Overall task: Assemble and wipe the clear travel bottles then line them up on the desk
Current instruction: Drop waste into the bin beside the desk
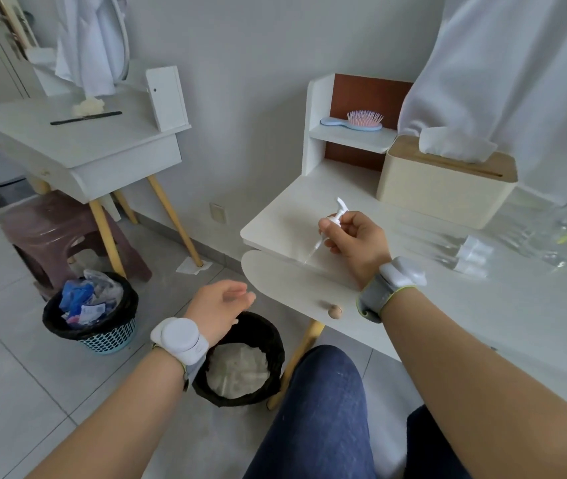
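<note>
My right hand (356, 238) grips a white pump head (335, 216) above the left end of the white desk (282, 216); its clear dip tube points down toward the desk edge. My left hand (220, 307) hovers open and empty over a black-lined bin (240, 361) on the floor, left of the desk. On the desk to the right lies a clear travel bottle with a white cap (470, 255), on its side. More clear plastic pieces (558, 229) lie blurred at the far right.
A cream tissue box (444, 181) stands at the back of the desk, a hairbrush (358, 121) on the shelf behind it. A second bin (92, 312) full of waste, a brown stool (54, 236) and another white table (78, 140) stand to the left.
</note>
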